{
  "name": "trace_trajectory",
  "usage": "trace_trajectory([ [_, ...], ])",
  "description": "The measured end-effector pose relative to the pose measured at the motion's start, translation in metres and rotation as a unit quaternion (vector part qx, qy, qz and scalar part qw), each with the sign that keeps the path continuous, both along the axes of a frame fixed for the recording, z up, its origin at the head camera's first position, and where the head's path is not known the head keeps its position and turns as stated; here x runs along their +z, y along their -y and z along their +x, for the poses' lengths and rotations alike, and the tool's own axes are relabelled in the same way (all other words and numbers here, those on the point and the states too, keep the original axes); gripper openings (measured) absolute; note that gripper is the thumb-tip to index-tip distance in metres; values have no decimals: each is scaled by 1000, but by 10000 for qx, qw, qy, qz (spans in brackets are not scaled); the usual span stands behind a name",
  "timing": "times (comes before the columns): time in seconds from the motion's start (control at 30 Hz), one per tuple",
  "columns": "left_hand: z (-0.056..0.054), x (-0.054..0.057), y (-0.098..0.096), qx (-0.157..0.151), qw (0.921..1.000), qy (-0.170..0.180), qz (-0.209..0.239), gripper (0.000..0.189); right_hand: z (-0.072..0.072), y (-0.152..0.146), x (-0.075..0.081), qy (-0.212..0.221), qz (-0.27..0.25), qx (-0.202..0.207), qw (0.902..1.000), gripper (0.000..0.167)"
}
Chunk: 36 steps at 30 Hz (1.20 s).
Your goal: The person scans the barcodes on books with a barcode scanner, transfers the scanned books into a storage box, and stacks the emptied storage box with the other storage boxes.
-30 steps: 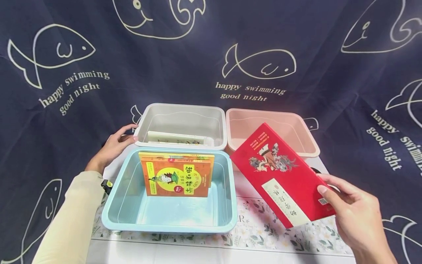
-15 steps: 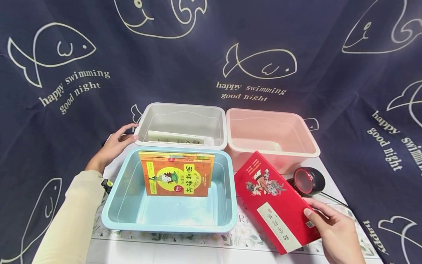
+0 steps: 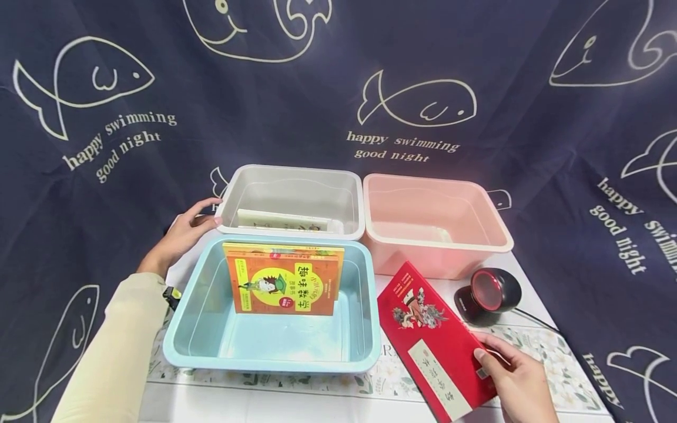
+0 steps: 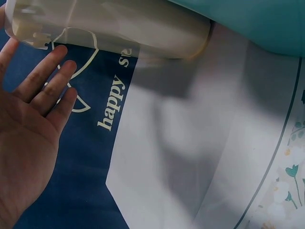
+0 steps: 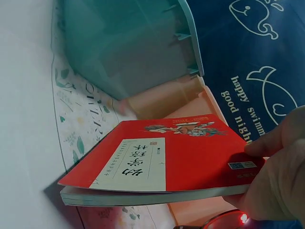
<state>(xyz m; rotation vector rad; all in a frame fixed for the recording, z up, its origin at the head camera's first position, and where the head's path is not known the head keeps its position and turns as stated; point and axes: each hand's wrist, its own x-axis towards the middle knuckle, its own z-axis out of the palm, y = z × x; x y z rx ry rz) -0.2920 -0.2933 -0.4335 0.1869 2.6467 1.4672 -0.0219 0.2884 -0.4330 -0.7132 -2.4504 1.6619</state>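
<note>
In the head view, my right hand [image 3: 520,382] pinches a red book [image 3: 431,343] by its edge, thumb on the cover. The book is tilted, to the right of the blue bin [image 3: 180,329]. The right wrist view shows the same red book [image 5: 190,160] with its page edges facing the camera. My left hand [image 3: 185,235] touches the left rim of the grey bin [image 3: 296,188]. In the left wrist view the left hand's fingers [image 4: 47,78] are mostly straight. Orange and yellow books [image 3: 285,285] stand upright in the blue bin.
A pale book [image 3: 280,220] lies in the grey bin. The pink bin [image 3: 433,258] stands at the back right. Before it sits a black rounded device [image 3: 489,294] with a red-ringed face and a cable. A dark fish-print curtain [image 3: 296,111] hangs behind.
My right hand has brought the red book down and toward me, away from in front of the pink bin, uncovering the black device. The left hand stays at the grey bin.
</note>
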Motion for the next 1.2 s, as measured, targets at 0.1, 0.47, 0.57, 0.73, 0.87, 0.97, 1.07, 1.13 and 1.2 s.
trace_trajectory([
  [0.1,0,-1,0,11,10000,-2,4,68,0,-1,1,67,52,-3,10000,31],
  [0.47,0,-3,-1,105,9999,71,-37,69,-7,-22,37,-862,-282,303,9954,35],
  [0.57,-1,-3,0,121,9999,94,-32,68,-11,-29,53,-1236,-295,446,9909,36],
  [0.73,-2,-4,0,96,9999,101,2,69,-21,-38,79,-1955,-677,580,9766,36],
  [0.87,-2,-3,0,89,9999,104,1,70,-32,-40,99,-2590,-907,820,9581,38],
  [0.97,-2,-2,0,114,9999,82,-4,68,-44,-39,113,-2899,-1001,933,9472,38],
  [1.07,-3,-3,0,81,9999,-66,-6,67,-55,-36,125,-2968,-920,982,9454,36],
  [1.13,-2,-3,0,43,9998,-188,-33,66,-64,-33,131,-3013,-954,1071,9427,34],
  [1.2,-2,-2,0,18,9996,-284,-53,65,-73,-28,137,-3064,-1035,1174,9389,33],
])
